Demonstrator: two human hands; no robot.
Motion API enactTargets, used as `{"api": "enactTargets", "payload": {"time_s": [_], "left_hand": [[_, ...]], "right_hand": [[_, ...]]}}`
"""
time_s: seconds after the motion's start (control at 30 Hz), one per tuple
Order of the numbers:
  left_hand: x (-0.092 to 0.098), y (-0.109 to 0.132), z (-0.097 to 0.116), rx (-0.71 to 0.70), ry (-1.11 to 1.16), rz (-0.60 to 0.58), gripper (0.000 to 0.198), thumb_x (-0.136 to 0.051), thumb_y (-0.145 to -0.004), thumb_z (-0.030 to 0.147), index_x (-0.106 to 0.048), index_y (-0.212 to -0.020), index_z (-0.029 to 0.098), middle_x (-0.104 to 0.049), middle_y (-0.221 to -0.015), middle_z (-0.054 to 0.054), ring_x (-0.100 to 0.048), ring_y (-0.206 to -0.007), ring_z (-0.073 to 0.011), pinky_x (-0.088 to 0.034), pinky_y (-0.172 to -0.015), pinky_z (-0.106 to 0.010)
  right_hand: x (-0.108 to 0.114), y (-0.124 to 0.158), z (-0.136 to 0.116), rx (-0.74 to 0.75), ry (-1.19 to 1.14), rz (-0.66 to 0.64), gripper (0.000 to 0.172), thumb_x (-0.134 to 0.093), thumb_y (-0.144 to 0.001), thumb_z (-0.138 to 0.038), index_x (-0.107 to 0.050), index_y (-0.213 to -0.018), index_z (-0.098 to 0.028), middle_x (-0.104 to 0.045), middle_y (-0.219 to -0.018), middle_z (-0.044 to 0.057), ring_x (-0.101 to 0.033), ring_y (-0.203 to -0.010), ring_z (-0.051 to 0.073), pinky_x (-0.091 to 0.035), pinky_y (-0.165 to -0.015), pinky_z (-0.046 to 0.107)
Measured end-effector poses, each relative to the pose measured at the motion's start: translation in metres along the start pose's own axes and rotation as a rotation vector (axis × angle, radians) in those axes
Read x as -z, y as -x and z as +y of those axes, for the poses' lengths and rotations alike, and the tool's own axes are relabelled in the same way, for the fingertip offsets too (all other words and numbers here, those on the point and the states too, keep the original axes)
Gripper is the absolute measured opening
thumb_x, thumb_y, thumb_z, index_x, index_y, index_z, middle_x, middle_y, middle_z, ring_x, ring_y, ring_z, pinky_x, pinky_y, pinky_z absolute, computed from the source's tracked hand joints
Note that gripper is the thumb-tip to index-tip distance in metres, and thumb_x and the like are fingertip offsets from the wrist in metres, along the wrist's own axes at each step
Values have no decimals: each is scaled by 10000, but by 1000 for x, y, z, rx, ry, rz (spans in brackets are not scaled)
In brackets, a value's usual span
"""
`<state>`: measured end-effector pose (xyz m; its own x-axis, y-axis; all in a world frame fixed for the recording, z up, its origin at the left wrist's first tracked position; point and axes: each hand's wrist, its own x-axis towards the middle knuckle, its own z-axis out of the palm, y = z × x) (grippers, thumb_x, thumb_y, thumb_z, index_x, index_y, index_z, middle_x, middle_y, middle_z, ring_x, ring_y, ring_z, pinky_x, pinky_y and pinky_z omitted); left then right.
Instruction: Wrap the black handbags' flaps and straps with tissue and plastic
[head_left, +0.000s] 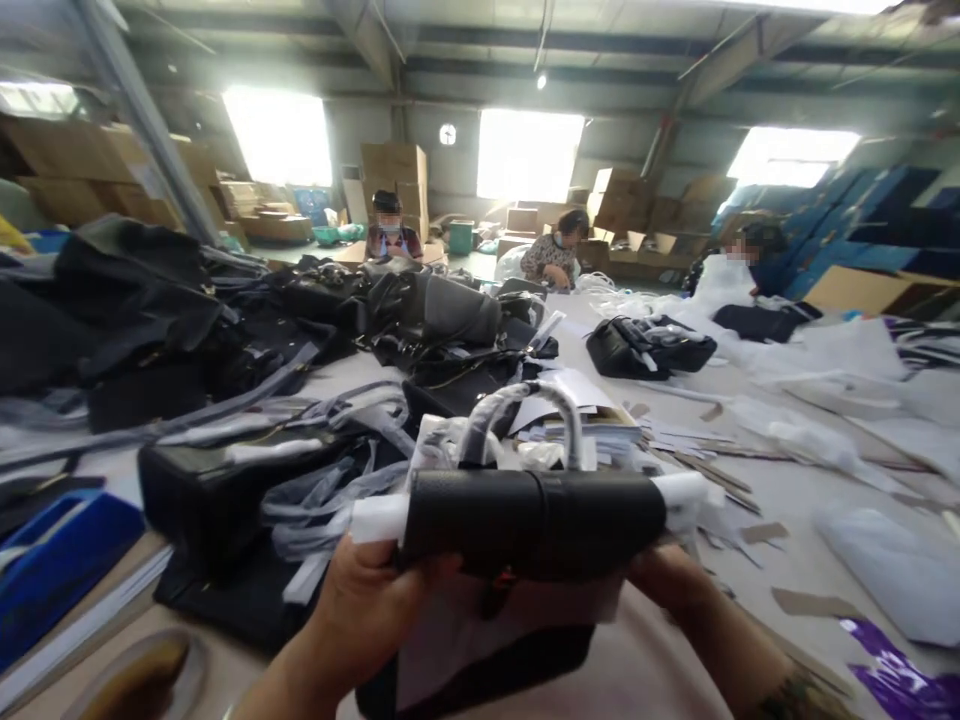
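A black handbag [525,515] with a wrapped top handle [525,400] is held up in front of me, above the table. White padding sticks out at both of its ends. My left hand [382,590] grips its lower left side, the thumb lying along the bottom edge of the flap. At the lower right side, my right hand [664,575] is closed on the bag, its fingertips hidden behind it. A pale sheet covers part of the bag's lower front, and the black lower part shows beneath.
Black bags [195,500] with plastic-wrapped straps heap at the left, beside a blue bin [67,570]. Paper stacks [585,430] lie behind the bag. Cardboard scraps, white wrapping [892,560] and purple plastic [892,660] are at the right. Several people work across the table.
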<state>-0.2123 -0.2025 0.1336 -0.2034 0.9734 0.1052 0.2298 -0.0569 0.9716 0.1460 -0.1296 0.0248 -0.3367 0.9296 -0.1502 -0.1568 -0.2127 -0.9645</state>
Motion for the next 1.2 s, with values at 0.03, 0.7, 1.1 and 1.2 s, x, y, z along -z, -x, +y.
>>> {"api": "enactTargets", "payload": {"time_s": [0.03,0.7,1.1,1.2], "left_hand": [[-2,-9,7,-4,-29,6,176,-890,-595,347,-805,-694,229,-731,-645,-25,-676,-655,-259,-553,-581,-289],[-86,-159,117,275,419,-34,590,-977,-445,371,-746,-946,163,-788,-790,-56,-759,-778,-303,-609,-656,-303],[-88,-184,113,102,177,46,471,-964,-478,396,-772,-837,159,-787,-813,-82,-742,-748,-302,-618,-676,-366],[-89,-191,118,7,76,9,413,-954,-489,425,-775,-742,152,-777,-758,-93,-728,-723,-296,-619,-690,-394]], "right_hand": [[-7,-3,-13,22,-11,11,459,-844,-752,-459,-749,-1147,-246,-717,-1249,112,-638,-1208,324,-457,-1102,524],[31,-56,-171,38,-339,-310,751,-904,-559,-278,-681,-1265,-152,-766,-1060,126,-729,-952,310,-572,-875,431],[61,-81,-186,156,3,-185,424,-895,-664,-328,-770,-1031,-157,-769,-976,67,-704,-882,245,-571,-847,373],[62,-86,-186,302,94,-74,310,-871,-710,-343,-779,-965,-191,-773,-985,70,-708,-899,268,-587,-854,395]]}}
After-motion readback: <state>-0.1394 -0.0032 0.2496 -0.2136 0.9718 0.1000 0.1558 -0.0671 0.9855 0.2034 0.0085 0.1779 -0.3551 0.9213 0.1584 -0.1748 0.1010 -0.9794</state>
